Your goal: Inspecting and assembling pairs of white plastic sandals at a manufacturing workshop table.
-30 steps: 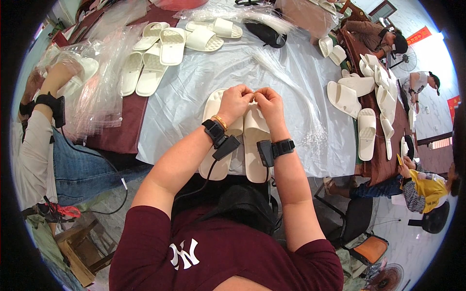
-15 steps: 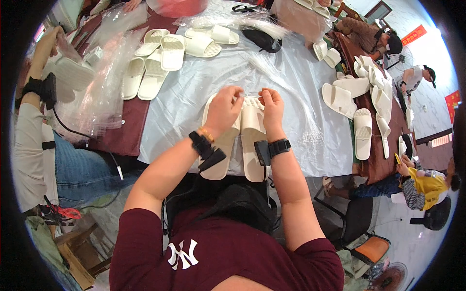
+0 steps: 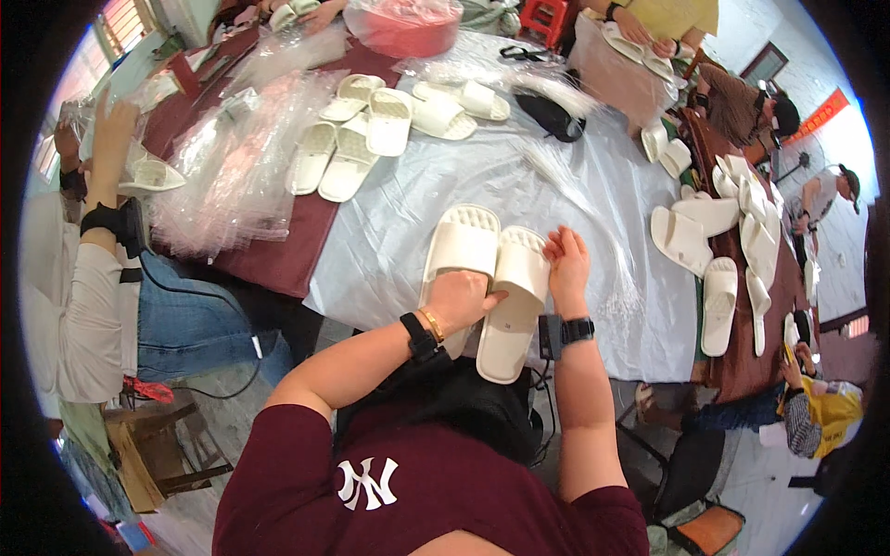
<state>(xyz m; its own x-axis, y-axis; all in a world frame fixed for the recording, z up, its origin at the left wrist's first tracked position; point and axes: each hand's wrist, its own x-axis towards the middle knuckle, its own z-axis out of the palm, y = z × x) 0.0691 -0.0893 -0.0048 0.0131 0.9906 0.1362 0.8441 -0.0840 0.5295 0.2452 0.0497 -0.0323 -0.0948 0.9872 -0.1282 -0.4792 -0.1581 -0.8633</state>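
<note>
A pair of cream slide slippers is in front of me at the near edge of the table, toes pointing away. My left hand (image 3: 458, 302) grips the left slipper (image 3: 466, 243), its fingers partly hidden under the strap and its thumb reaching across to the inner edge of the right slipper (image 3: 508, 345). The right slipper is tilted and sits slightly nearer to me than the left one. Beside its strap, on the outer side, my right hand (image 3: 569, 267) is raised with fingers loosely bent and apart; I see nothing in it.
Several cream slippers (image 3: 388, 122) lie at the far left by a heap of clear plastic bags (image 3: 243, 176). More slippers (image 3: 719, 304) line the right side. A bundle of thin clear strands (image 3: 584, 206) and a black pouch (image 3: 549, 117) lie beyond my hands. Co-workers sit around.
My left hand has come down from near the toe ends to the left slipper's strap and taken hold. The slippers have shifted and tilted apart. My right hand stays beside the right slipper, fingers looser.
</note>
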